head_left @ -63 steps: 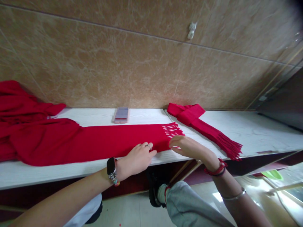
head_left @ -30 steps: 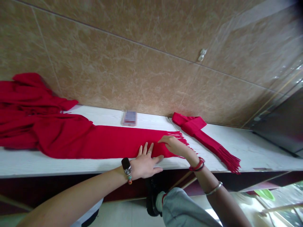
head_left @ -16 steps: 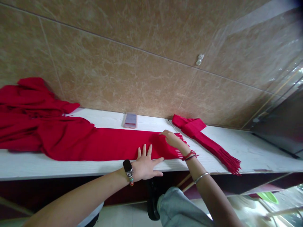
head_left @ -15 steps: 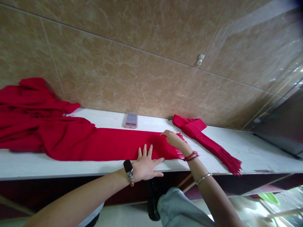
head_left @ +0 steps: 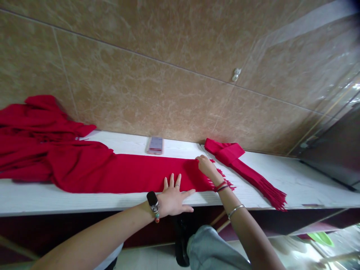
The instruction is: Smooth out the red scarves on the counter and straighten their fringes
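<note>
A long red scarf [head_left: 140,172] lies flat along the white tabletop, its fringe at the right end. My left hand [head_left: 172,198] rests with spread fingers on the scarf's near edge, pressing it flat. At the far edge, close to the fringe, the curled fingers of my right hand [head_left: 206,165] are closed on the cloth; their tips are partly hidden. My right wrist passes over part of the fringe.
A folded red scarf [head_left: 237,159] with fringe lies to the right. Red cloth [head_left: 42,123] is heaped at the left. A phone [head_left: 155,145] lies by the tiled wall [head_left: 135,86], which bounds the white tabletop [head_left: 84,204] behind.
My right hand has slid slightly right along the scarf's far edge, its fingers more curled now. More fringe shows past my right wrist. My left hand stays in place.
</note>
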A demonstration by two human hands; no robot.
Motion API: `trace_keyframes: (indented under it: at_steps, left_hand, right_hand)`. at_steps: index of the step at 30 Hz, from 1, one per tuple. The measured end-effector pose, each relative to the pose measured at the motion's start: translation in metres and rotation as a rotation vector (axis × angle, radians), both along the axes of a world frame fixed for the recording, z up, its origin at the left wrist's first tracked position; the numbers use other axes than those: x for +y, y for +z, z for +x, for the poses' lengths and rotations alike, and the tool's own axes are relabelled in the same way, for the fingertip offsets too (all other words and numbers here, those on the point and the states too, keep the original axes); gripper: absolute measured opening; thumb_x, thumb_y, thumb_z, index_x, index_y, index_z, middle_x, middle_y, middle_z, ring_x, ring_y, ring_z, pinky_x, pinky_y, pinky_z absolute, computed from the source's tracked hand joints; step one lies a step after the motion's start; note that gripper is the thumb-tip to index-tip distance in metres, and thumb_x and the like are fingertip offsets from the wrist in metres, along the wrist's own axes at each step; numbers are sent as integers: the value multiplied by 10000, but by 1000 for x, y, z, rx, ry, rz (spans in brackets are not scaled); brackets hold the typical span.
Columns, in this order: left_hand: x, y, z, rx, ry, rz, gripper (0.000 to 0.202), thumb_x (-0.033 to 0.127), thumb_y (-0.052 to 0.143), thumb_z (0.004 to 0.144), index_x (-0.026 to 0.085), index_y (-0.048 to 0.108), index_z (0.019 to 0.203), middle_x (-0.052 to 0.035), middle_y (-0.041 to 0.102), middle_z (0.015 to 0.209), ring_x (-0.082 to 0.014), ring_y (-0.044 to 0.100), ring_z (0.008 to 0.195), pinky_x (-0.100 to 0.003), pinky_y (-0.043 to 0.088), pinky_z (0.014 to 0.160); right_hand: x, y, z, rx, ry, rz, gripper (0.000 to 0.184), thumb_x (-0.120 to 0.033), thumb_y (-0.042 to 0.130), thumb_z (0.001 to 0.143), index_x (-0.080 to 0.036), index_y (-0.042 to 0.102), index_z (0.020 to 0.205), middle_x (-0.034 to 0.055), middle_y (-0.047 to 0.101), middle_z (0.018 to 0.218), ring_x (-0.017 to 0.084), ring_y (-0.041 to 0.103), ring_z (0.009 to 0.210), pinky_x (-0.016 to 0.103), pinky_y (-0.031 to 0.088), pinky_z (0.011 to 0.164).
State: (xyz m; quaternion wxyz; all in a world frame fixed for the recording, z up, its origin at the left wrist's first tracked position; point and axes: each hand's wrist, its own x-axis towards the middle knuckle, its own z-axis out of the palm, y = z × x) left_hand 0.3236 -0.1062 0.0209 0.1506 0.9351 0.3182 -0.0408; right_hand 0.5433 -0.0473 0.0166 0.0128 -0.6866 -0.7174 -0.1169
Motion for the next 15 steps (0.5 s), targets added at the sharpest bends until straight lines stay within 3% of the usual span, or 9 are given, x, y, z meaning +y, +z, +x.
trace_keyframes:
  at_steps: [3,5,8,10,12,15]
  left_hand:
    - [3,8,-2,25,-15,-24,629,668,395,767,420,294,1337,-76,87,1486,-449,53,1304,-642,132,958]
    - [10,15,-4,25,-30,-19,613,667,349,788,409,295,1341,-85,160,1473,-435,117,1302,-620,180,954]
    - [25,19,-8,-9,-39,15,563,601,277,851,360,283,1360,-90,324,1412,-361,283,1263,-544,277,945]
    - [36,16,-12,-24,-33,68,517,533,262,883,327,307,1356,-83,365,1388,-317,334,1235,-519,286,953]
    - [45,7,-15,-10,-17,119,493,492,266,894,316,320,1351,-79,314,1418,-315,272,1273,-557,211,985]
    - [49,-5,-20,23,8,88,511,522,258,884,357,260,1368,-53,121,1486,-351,44,1337,-639,68,982]
  right_hand:
    - [-2,6,-10,47,-12,89,365,-60,348,816,-102,584,1090,163,585,1053,236,524,1007,352,415,870]
    - [-1,6,-19,107,118,74,357,-85,355,834,-118,579,1110,135,600,1058,203,529,1012,324,409,894]
    - [2,-6,-25,159,329,-34,362,-163,364,877,-139,514,1205,117,564,1183,177,495,1103,325,390,943]
    - [5,-19,-20,129,335,-72,384,-210,351,898,-174,458,1264,109,484,1294,190,429,1193,377,371,973]
    - [6,-31,-9,59,279,-85,392,-232,320,914,-205,428,1290,99,404,1367,219,346,1261,448,352,984]
    - [5,-41,17,-61,187,-108,383,-223,294,925,-226,436,1280,96,317,1420,266,256,1305,546,357,945]
